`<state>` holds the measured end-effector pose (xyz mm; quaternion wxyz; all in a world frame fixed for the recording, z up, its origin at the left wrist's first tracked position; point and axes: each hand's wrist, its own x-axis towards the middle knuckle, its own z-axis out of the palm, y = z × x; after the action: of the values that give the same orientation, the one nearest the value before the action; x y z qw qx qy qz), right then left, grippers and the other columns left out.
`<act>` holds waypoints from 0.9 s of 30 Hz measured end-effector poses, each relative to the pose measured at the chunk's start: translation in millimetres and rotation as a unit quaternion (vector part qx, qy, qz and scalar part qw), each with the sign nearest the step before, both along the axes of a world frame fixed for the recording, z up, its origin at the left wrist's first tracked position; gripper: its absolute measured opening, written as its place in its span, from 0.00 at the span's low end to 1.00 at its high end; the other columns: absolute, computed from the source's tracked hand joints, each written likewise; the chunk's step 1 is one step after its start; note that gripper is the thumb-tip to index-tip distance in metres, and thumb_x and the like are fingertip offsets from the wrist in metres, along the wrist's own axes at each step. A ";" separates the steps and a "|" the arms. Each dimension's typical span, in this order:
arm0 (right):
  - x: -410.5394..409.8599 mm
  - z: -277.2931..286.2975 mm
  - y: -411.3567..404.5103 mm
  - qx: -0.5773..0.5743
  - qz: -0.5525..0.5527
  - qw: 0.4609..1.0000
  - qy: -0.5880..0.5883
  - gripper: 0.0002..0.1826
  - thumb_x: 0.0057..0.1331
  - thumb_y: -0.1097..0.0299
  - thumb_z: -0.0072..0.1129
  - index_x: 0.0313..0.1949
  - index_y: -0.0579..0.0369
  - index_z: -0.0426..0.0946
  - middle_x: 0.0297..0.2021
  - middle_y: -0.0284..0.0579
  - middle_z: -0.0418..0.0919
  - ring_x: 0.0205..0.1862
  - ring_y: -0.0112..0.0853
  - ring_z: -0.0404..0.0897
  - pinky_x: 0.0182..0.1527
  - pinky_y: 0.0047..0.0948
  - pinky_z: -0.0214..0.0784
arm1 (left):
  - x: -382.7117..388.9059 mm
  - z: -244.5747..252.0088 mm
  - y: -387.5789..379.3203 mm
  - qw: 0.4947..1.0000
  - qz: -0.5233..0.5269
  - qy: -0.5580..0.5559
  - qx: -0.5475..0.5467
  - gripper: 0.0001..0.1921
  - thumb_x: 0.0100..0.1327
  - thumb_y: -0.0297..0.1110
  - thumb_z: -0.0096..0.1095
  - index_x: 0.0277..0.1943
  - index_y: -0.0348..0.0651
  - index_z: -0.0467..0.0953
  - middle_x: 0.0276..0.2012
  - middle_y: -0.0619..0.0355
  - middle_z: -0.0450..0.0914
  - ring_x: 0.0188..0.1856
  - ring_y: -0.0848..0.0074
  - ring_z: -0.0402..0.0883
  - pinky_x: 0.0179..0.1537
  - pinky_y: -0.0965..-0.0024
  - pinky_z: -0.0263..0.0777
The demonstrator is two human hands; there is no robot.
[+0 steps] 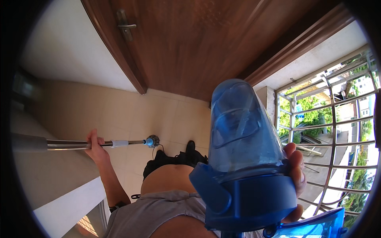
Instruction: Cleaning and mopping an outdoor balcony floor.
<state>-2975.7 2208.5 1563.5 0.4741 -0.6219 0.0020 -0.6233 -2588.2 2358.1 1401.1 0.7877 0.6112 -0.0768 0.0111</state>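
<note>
Close to the camera, my right hand (pixel 296 175) grips a translucent blue plastic water bottle (pixel 238 131) with a dark blue screw lid (pixel 253 196). The bottle is tipped so that its base points away from me and its lid is nearest me. A clear blue flip cap (pixel 315 223) hangs open from the lid at the lower right. Part of my right hand is hidden behind the bottle. Off to the left, my left hand (pixel 97 148) is wrapped around a metal mop pole (pixel 65 144). At its far end, below a light blue joint, the mop head (pixel 154 140) appears to touch the floor.
A brown wooden door (pixel 190 44) with a metal lever handle (pixel 127 26) stands shut ahead of me. On the right is a window with metal bars (pixel 333 119). Pale tiles (pixel 119 110) cover the floor, and a white wall (pixel 74 47) rises at the left.
</note>
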 end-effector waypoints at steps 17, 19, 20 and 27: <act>-9.3 -6.0 -0.4 -0.017 0.012 1.000 -0.021 0.30 0.71 0.44 0.31 0.60 0.52 0.64 0.65 0.56 0.56 0.71 0.46 0.48 0.72 0.49 0.34 | 6.7 -3.0 -9.7 1.000 -0.006 0.005 0.007 0.06 0.57 0.26 0.66 0.34 0.36 0.75 0.16 0.65 0.64 0.18 0.84 0.61 0.24 0.76 0.58; -8.7 -6.5 0.6 -0.019 0.013 1.000 -0.020 0.30 0.71 0.44 0.31 0.61 0.52 0.64 0.65 0.56 0.56 0.71 0.46 0.48 0.72 0.49 0.34 | 5.9 -2.3 -12.1 1.000 -0.009 0.011 0.001 0.06 0.57 0.26 0.66 0.34 0.36 0.75 0.16 0.66 0.64 0.18 0.84 0.60 0.24 0.76 0.58; -8.8 -6.3 0.2 -0.019 0.014 0.999 -0.022 0.30 0.71 0.44 0.31 0.61 0.52 0.64 0.65 0.57 0.56 0.71 0.46 0.48 0.72 0.49 0.34 | 6.4 -2.1 -13.1 1.000 -0.009 0.011 0.001 0.06 0.57 0.26 0.66 0.34 0.36 0.75 0.16 0.66 0.64 0.18 0.84 0.60 0.24 0.76 0.58; -8.2 -6.3 -1.1 -0.017 0.015 0.999 -0.025 0.30 0.71 0.44 0.33 0.61 0.53 0.64 0.66 0.58 0.55 0.71 0.47 0.47 0.72 0.50 0.33 | 6.8 -1.1 -16.1 1.000 -0.017 0.013 -0.003 0.06 0.58 0.26 0.66 0.35 0.36 0.75 0.17 0.65 0.64 0.18 0.84 0.60 0.24 0.75 0.58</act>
<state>-2983.9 2207.4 1557.2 0.4722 -0.6143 -0.0299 -0.6315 -2581.4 2342.1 1400.0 0.7905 0.6076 -0.0766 -0.0096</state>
